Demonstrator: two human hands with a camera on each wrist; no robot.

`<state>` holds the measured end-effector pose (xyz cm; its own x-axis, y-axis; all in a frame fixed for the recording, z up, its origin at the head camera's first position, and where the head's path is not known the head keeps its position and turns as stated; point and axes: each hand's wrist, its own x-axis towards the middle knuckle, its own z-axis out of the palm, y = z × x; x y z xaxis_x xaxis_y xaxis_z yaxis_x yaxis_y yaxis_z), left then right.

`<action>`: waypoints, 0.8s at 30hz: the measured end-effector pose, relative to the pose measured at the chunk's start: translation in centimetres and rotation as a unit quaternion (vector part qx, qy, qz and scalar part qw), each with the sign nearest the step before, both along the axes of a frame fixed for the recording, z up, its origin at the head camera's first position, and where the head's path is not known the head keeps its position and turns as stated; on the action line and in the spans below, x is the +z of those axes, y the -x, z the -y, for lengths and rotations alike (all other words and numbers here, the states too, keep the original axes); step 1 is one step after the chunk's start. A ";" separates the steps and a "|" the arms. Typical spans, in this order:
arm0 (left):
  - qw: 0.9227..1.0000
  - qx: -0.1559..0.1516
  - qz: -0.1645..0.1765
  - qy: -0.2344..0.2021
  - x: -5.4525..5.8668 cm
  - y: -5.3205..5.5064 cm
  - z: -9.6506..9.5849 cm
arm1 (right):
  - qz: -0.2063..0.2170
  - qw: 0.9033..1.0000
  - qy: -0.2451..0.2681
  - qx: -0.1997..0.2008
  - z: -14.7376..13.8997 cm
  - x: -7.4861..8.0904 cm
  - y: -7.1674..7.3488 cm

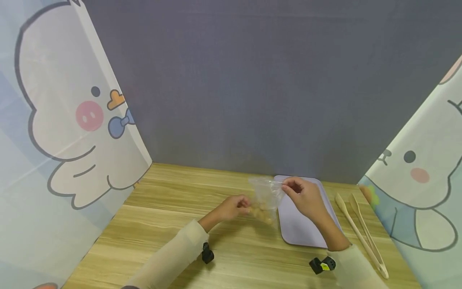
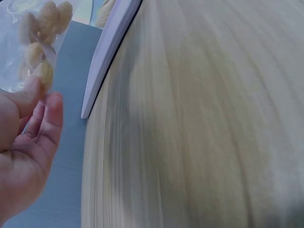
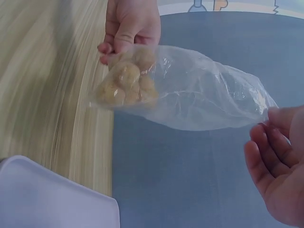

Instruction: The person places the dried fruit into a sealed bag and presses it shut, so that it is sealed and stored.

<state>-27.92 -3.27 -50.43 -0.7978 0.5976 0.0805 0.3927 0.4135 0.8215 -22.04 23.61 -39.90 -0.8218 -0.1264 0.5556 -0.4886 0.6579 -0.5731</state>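
A clear plastic bag [image 1: 265, 190] with several round, tan, bumpy pieces [image 3: 127, 76] inside is held up between my two hands, over the table and the tray's left edge. My left hand [image 1: 234, 208] pinches the filled end between thumb and fingers; the pieces [image 2: 46, 21] bunch right at its fingertips. At the other end, my right hand [image 1: 304, 197] grips the bag's edge between thumb and forefinger, its other fingers loosely bent. The right wrist view shows the bag stretched sideways, its unfilled half [image 3: 204, 97] crumpled towards the right hand.
Below the right forearm lies a pale purple tray [image 1: 297, 228] on the wood-grain table [image 1: 151, 224]. Wooden tongs [image 1: 362, 230] rest to its right. A dark grey panel [image 1: 231, 88] stands behind, with cartoon-printed side panels [image 1: 54, 132] at left and right.
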 end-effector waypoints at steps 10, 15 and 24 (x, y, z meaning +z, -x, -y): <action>0.999 0.027 -0.001 -0.034 -0.3 -1.4 0.5 | -0.039 0.998 0.028 -0.040 -0.6 0.5 0.4; 1.000 0.023 -0.009 -0.019 -0.5 -2.1 0.7 | -0.055 0.996 0.026 -0.063 -0.9 0.6 0.7; 0.999 0.005 -0.039 -0.005 -0.7 -2.7 0.2 | -0.084 0.992 0.033 -0.093 -1.0 0.9 0.9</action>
